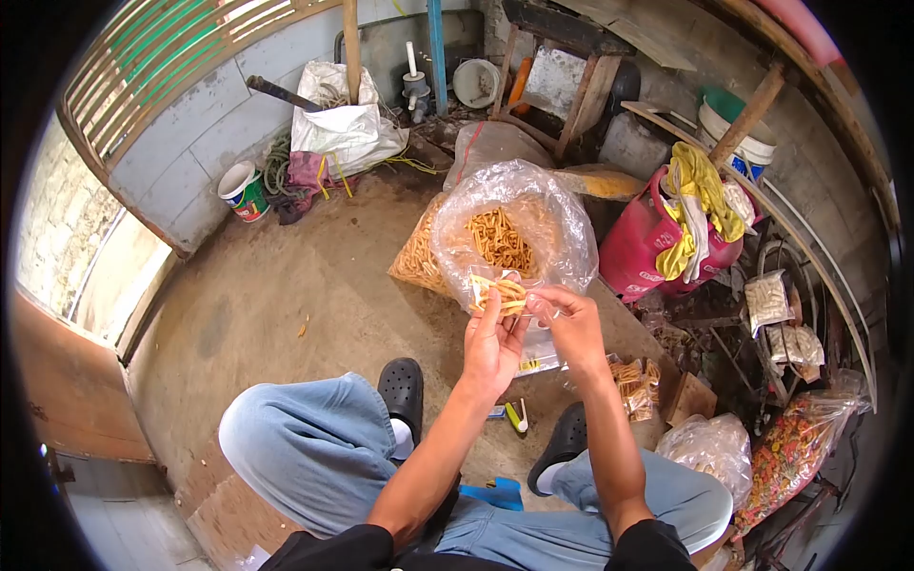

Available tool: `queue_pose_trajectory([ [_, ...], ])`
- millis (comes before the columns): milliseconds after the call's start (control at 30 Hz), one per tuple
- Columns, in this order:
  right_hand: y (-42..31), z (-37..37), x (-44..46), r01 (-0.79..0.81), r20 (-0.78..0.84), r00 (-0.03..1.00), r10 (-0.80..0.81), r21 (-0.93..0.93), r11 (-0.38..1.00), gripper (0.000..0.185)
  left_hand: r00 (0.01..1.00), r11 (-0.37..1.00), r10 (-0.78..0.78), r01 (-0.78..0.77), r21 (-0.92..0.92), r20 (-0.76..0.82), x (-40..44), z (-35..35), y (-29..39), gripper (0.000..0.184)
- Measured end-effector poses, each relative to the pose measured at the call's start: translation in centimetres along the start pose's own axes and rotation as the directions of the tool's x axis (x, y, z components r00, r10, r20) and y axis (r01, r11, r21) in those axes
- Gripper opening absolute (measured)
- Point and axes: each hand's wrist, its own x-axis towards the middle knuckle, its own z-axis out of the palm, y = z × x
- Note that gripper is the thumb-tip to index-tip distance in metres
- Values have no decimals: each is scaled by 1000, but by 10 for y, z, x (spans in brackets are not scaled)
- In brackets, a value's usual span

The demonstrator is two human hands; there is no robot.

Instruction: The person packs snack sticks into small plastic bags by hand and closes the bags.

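Observation:
In front of me, both hands hold a small clear plastic bag of snack sticks (511,296). My left hand (493,350) grips it from the left and below, thumb across its front. On the other side, my right hand (574,331) pinches the bag's clear plastic edge between fingers and thumb. Just beyond is a large open clear bag (569,224), with many golden snack sticks (502,242) showing through its mouth. Below my hands, a pale plastic packet with a yellow label (535,364) lies on the floor, partly hidden by them.
A green-and-white lighter-like object (517,417) lies between my shoes. Filled snack bags (635,387) rest right of my right forearm. Pink gas cylinders (633,238) draped with yellow cloth stand at right. A white sack (347,124) and a paint bucket (244,193) line the far wall.

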Motion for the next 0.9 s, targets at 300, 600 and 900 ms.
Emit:
queue_pose_trajectory([
  [300, 5, 3, -1, 22, -13, 1000, -21, 78, 997, 18, 998, 993, 11, -19, 115, 62, 3, -1, -4, 26],
  [600, 0, 5, -2, 319, 100, 947, -307, -148, 936, 25, 997, 993, 44, -50, 104, 57, 5, -4, 2, 28],
  [900, -3, 7, -2, 412, 185, 908, -376, -230, 882, 27, 996, 995, 54, -60, 82, 71, 7, -8, 2, 28],
])
